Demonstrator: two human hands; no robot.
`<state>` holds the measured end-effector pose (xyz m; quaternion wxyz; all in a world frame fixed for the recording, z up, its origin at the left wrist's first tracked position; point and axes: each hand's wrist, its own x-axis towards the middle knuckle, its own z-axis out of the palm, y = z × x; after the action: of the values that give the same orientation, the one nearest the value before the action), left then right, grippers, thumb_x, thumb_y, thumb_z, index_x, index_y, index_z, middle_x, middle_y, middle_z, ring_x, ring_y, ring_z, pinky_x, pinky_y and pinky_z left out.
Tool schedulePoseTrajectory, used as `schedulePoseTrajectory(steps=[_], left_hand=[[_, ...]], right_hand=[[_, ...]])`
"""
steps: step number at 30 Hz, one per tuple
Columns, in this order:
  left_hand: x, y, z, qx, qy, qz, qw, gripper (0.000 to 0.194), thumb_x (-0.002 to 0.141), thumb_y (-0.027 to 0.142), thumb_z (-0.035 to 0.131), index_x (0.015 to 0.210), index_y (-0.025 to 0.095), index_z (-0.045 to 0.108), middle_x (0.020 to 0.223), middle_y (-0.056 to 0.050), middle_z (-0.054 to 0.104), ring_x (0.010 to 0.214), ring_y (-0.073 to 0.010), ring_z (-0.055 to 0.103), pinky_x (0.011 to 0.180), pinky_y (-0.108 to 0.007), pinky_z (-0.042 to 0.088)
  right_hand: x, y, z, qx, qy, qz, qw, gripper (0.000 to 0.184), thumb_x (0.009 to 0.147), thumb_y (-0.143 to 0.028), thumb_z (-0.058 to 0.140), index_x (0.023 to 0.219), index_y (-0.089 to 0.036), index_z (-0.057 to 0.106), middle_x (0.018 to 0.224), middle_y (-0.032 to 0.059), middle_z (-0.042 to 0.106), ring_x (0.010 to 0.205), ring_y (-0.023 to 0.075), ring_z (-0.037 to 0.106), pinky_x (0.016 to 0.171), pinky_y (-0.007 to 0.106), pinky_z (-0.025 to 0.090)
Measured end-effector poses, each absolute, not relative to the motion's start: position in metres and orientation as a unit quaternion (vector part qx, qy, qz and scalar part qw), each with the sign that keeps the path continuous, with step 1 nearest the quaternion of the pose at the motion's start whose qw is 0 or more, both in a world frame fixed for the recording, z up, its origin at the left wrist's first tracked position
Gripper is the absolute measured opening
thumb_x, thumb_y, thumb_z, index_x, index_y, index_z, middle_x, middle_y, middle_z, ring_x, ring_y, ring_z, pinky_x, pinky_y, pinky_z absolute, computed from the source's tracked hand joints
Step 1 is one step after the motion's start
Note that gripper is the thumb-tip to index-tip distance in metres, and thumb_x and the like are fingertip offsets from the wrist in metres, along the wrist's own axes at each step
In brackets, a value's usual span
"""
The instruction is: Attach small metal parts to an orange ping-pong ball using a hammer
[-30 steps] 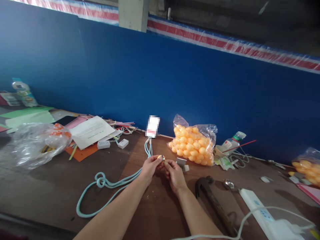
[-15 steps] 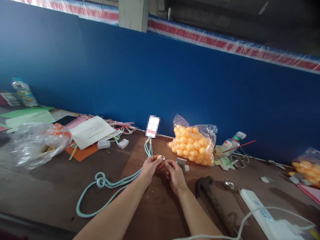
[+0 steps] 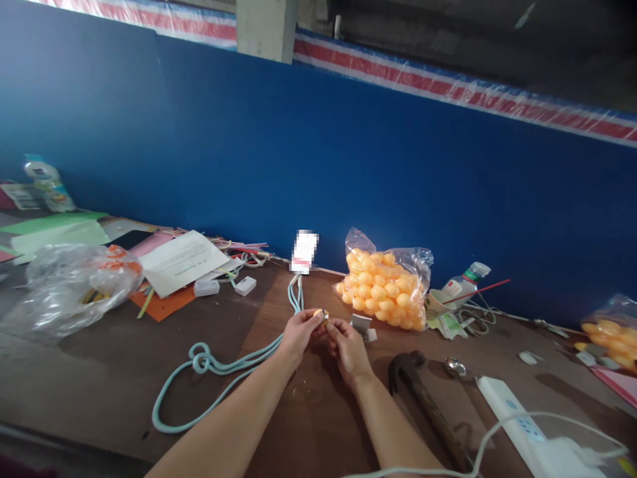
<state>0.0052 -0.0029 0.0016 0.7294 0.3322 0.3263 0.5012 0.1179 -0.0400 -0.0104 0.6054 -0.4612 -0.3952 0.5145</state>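
Almost nothing has moved since half a second ago: our two hands stay where they were, low at the centre of the view. Between them we hold a small orange ball [image 3: 317, 313], out over the brown bench [image 3: 114, 385]. Our left hand [image 3: 297, 337] grips it between thumb and fingers, covering much of its left side. Our right hand [image 3: 352, 352] is closed too, fingertips pinched at the ball's silvery side, which faces right; that silvery part seems to be metal, though it is too small to be sure. What shows of the ball looks round, so we can make out no long axis.

Our forearms run off the bottom edge. A light blue cord [image 3: 269, 350] passes behind our left hand to a card [image 3: 304, 252] blurred into squares. Beyond and to the right stands a clear bag of orange balls [image 3: 381, 292]; nearer, a hammer [image 3: 432, 406] lies beside our right forearm, its handle reaching toward us.
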Motion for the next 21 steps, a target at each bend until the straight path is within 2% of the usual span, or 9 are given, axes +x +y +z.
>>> schedulePoseTrajectory(steps=[6,14,21], left_hand=[[0.0047,-0.0036,0.0034,0.313,0.321,0.502,0.740,0.040,0.052,0.036,0.080,0.078,0.010,0.067,0.067,-0.004,0.062,0.056,-0.0083,0.055,0.056,-0.020,0.044],[0.0047,-0.0053,0.0061,0.296,0.317,0.506,0.745,0.034,0.054,0.032,0.080,0.077,0.010,0.067,0.070,-0.004,0.064,0.058,-0.0082,0.057,0.059,-0.019,0.047],[0.0046,-0.0048,0.0045,0.294,0.313,0.498,0.753,0.034,0.056,0.031,0.079,0.079,0.009,0.066,0.068,-0.004,0.063,0.057,-0.0075,0.057,0.057,-0.018,0.046]], right_hand=[[0.1160,-0.0408,-0.0061,-0.451,-0.366,0.535,0.613,0.028,0.066,-0.040,0.071,0.075,-0.017,0.059,0.050,-0.0061,0.045,0.042,0.0055,0.031,0.039,0.019,0.022],[0.1158,-0.0412,-0.0020,-0.423,-0.335,0.567,0.623,0.025,0.065,-0.036,0.073,0.072,-0.016,0.060,0.057,-0.0040,0.051,0.043,0.0038,0.030,0.038,0.018,0.020],[0.1165,-0.0408,-0.0045,-0.416,-0.334,0.572,0.623,0.023,0.067,-0.034,0.072,0.074,-0.016,0.061,0.056,-0.0042,0.050,0.043,0.0033,0.030,0.038,0.017,0.020]])
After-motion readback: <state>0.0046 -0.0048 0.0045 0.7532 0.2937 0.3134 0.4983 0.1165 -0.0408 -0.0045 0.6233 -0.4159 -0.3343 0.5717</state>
